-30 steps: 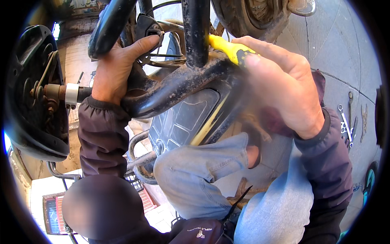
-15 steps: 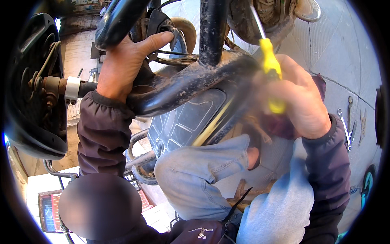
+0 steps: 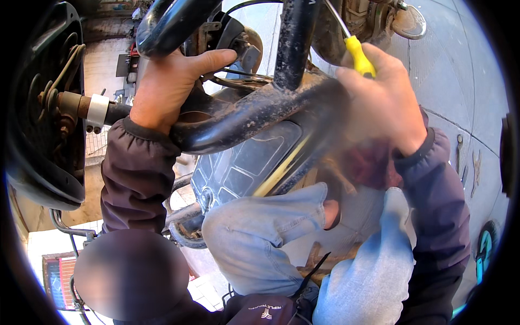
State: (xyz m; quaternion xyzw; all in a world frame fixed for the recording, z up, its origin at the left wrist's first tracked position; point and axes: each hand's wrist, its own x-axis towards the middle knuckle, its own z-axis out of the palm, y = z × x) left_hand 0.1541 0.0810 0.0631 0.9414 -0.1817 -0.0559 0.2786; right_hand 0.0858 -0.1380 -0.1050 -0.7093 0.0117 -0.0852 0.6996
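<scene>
A screwdriver [image 3: 355, 53] with a yellow handle is gripped in my right hand [image 3: 387, 100], its fingers closed and partly blurred. Its thin metal shaft points up and to the left, toward a dirty, dark mechanical part [image 3: 355, 24], and the tip lies out of the picture. My left hand [image 3: 168, 89] reaches in under a thick black tube at the upper left. Its thumb lies along a black bracket [image 3: 227, 35], while the other fingers are hidden behind. Between both hands runs a scuffed black tubular frame [image 3: 244, 116], with thin cables [image 3: 241, 81] just above it.
A black saddle [image 3: 49, 108] with coiled springs is at the left. Below the frame sits a black panel [image 3: 244, 157] with a yellow stripe. On the paved ground at the right lie a spanner [image 3: 459, 151] and pliers [image 3: 476, 172]. A turquoise-rimmed wheel [image 3: 487, 246] stands at the far right.
My right hand has moved left and slightly up with the screwdriver, and the handle's end is now hidden in its grip. The left hand holds nearly the same place. The view has shifted slightly.
</scene>
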